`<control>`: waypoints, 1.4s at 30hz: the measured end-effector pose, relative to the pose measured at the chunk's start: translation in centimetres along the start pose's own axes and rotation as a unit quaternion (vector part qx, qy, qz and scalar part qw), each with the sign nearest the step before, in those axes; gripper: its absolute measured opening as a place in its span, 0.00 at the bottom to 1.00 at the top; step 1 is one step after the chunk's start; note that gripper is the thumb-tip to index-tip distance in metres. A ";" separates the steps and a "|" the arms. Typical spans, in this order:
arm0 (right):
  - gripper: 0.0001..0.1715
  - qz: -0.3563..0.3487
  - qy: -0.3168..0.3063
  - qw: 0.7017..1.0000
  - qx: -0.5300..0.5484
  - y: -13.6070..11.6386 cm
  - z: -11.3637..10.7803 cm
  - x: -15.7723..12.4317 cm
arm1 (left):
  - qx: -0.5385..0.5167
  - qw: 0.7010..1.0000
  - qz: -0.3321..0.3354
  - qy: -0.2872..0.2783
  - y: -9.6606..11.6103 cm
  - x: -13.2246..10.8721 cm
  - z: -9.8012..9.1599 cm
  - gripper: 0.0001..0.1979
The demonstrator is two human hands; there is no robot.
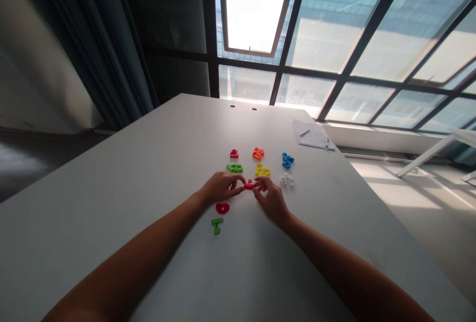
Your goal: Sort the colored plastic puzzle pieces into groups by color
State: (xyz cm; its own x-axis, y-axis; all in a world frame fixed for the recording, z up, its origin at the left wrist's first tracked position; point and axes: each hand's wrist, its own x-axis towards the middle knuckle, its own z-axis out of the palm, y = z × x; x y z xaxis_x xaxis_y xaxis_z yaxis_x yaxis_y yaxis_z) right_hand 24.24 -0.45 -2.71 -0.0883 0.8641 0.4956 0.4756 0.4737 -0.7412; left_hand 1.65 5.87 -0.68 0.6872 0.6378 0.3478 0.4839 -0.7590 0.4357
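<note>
Near the middle of the white surface (111, 173), the left hand (222, 187) and right hand (272, 201) close narrowly on a small red plastic piece (249, 185), pinching it between their fingertips. Just below the left hand lie a red ring-shaped piece (222, 208) and a green T-shaped piece (216, 225); a yellow piece (262, 170) and a cluster of white pieces (286, 180) sit just beyond the right hand. A slipped pinch could flick the red piece into these neighbours and scatter them, since something so small likely offers little to grip.

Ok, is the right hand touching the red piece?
Touching. The head view shows the right hand pinching the red piece from its right side, with no gap.
</note>
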 end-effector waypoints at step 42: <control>0.09 -0.007 -0.089 0.994 -0.056 0.2 0.1 -0.4 | 0.145 0.964 -0.198 0.105 -6.9 0.1 -0.7 0.20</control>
State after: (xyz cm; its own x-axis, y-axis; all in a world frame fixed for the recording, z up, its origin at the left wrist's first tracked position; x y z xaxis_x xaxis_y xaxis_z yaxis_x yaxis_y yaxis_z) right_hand 24.29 -0.67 -3.10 -0.2445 0.8785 0.4105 0.5662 0.4730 -0.6750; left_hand -2.00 11.26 -3.06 0.3078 0.8746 0.3747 0.8374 -0.4359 0.3296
